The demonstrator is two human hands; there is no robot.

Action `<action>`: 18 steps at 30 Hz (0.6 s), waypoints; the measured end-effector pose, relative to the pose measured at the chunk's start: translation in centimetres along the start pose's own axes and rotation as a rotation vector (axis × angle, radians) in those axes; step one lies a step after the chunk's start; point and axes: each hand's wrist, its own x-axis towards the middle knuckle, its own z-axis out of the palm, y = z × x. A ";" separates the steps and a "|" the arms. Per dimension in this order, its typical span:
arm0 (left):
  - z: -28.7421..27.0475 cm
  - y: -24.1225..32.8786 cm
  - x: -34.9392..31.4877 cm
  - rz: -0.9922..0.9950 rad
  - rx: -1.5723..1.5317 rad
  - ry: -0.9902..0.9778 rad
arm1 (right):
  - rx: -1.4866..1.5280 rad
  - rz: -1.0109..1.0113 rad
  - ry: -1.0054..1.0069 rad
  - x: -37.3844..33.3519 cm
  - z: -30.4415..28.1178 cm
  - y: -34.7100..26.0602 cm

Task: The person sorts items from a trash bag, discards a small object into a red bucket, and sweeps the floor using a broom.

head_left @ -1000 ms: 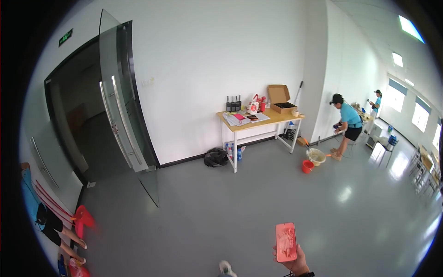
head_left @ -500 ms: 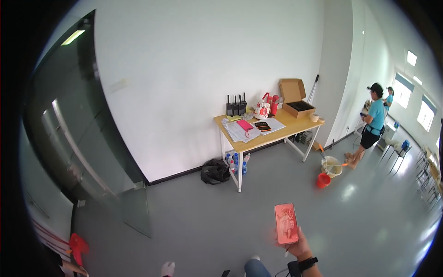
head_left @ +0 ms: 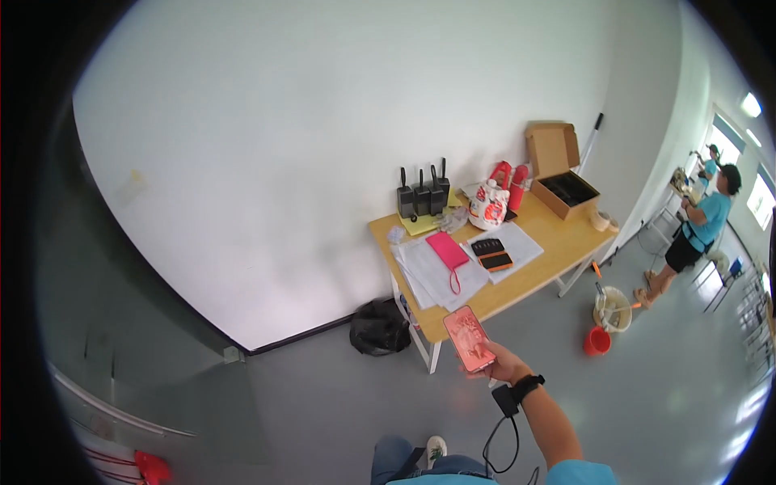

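In my right hand (head_left: 503, 363) is a smartphone (head_left: 470, 339), its lit screen pinkish red and facing up. A black strap (head_left: 529, 385) with a small black box and cable is round that wrist. The phone is held out before the near edge of a wooden-topped table (head_left: 517, 297). On the tabletop beyond it lie a pink pouch (head_left: 447, 250) with a wrist loop, white papers (head_left: 419, 277) and an open black-and-orange case (head_left: 491, 254). My left hand is out of the picture.
Black radio-like units (head_left: 423, 196), a patterned white-and-red bag (head_left: 489, 204) and an open cardboard box (head_left: 566, 190) stand along the table's back. A black plastic bag (head_left: 380, 327), a red bucket (head_left: 597, 341) and a cream bucket (head_left: 613, 309) are on the floor. A person (head_left: 706, 218) stands at right.
My right hand has lifted the phone forward, close to the table edge. The view has moved nearer to the table, and more of my right forearm shows.
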 end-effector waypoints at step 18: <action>-5.1 36.4 14.9 0.015 -0.154 0.136 | 0.191 0.264 0.354 30.2 -14.8 -10.4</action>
